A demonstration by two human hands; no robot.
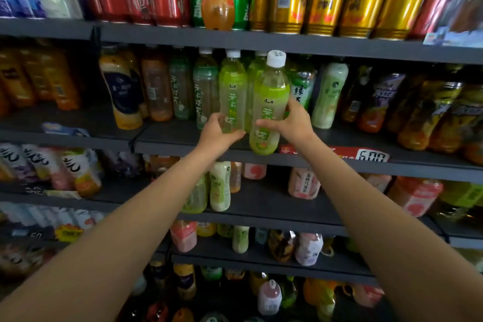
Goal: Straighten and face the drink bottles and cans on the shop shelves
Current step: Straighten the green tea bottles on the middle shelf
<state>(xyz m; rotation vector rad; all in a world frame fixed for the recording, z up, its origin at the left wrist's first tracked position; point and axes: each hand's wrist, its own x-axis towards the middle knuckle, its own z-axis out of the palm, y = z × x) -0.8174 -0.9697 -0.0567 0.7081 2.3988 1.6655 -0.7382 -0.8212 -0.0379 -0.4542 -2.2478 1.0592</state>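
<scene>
The second shelf (261, 150) carries my work: its tea row near the front edge is only partly faced, and gaps and leaning bottles on the shelves below are left to do. My right hand (290, 123) curls round the green tea bottle (270, 102), held tilted at the shelf's front edge, label outward. My left hand (220, 132) grips the neighbouring tea bottle (232, 94) low down. The label script is too blurred to read; the price tag (372, 156) reads 500.
</scene>
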